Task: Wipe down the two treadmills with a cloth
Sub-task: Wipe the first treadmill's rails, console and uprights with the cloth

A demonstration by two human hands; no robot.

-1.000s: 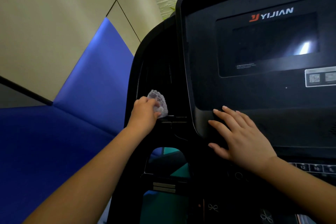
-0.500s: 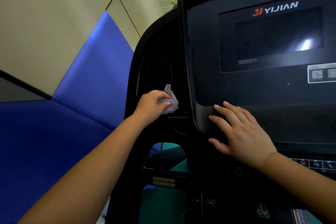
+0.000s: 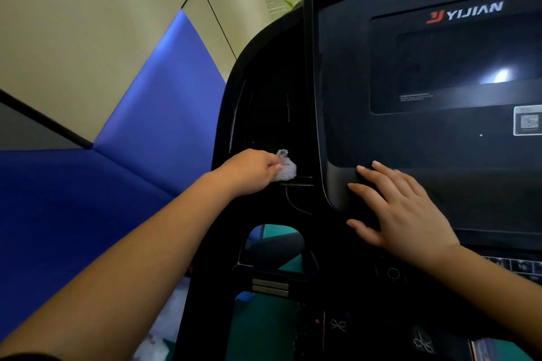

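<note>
A black treadmill console (image 3: 346, 114) with a dark screen (image 3: 457, 67) and the brand YIJIAN fills the right half of the view. My left hand (image 3: 252, 170) grips a small crumpled grey cloth (image 3: 286, 168) and holds it against the dark recessed panel to the left of the console. My right hand (image 3: 401, 208) lies flat with straight, spread fingers on the console's lower left corner. Only one treadmill is in view.
A blue padded wall (image 3: 123, 155) and beige panels (image 3: 88, 23) rise on the left. A thin black cable (image 3: 293, 202) hangs just below the cloth. Number keys (image 3: 519, 267) sit at the right edge. Green floor (image 3: 264, 325) shows through the frame's opening below.
My left hand has slid the cloth a little to the right across the recessed panel and turned it over. My right hand has stayed on the console.
</note>
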